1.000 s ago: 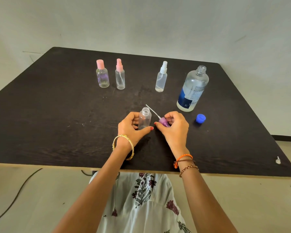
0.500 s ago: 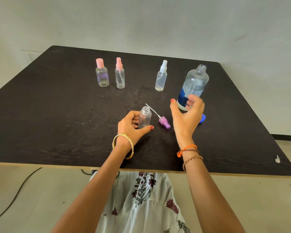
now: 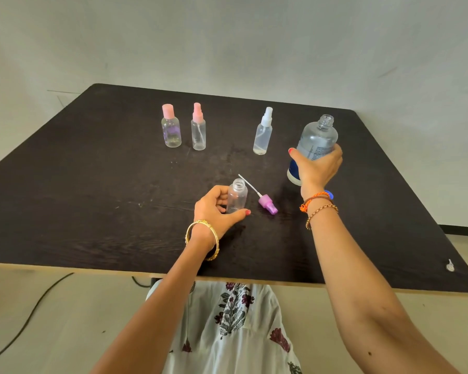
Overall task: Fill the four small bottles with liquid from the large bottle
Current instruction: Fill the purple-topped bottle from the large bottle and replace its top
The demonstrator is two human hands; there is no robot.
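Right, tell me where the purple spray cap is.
In the head view the purple spray cap lies on its side on the table, just right of the open small bottle in the left hand.

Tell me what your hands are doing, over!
Left hand steadies open small bottle. Right hand grips uncapped large bottle. Purple sprayer lies beside, clear.

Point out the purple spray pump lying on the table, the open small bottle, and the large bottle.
Purple plastic spray pump point(image 3: 267, 204), head view, on its purple collar.
Open small clear plastic bottle point(image 3: 237, 195), head view, on its upper body.
Large clear plastic bottle point(image 3: 319, 136), head view, on its shoulder.
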